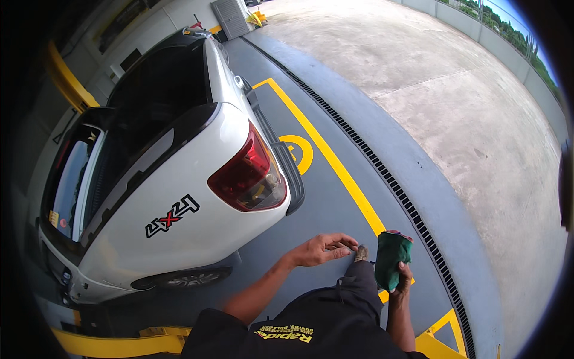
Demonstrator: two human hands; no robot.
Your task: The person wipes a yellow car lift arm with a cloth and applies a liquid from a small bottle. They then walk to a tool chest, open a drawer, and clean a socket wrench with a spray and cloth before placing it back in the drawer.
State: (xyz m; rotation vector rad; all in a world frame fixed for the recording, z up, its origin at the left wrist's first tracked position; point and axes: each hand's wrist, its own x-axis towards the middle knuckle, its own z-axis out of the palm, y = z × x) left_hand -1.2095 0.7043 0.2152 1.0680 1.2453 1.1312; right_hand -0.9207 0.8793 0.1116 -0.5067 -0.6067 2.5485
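Observation:
My right hand grips a folded green cloth with some pinkish red showing along its upper edge. The fingers wrap its right side and lower end. My left hand reaches across in front of my body, its fingers loosely stretched and slightly bent, with nothing seen in it. A gap lies between this hand and the cloth. On the left stands a white pickup truck, its red and clear tail light and dark rear bumper facing me. Neither hand touches the truck.
Yellow lines mark the grey floor. A black drain grate curves along the right, with pale concrete beyond. Yellow metal parts lie at lower left, and a yellow post rises behind the truck. My shoe shows below.

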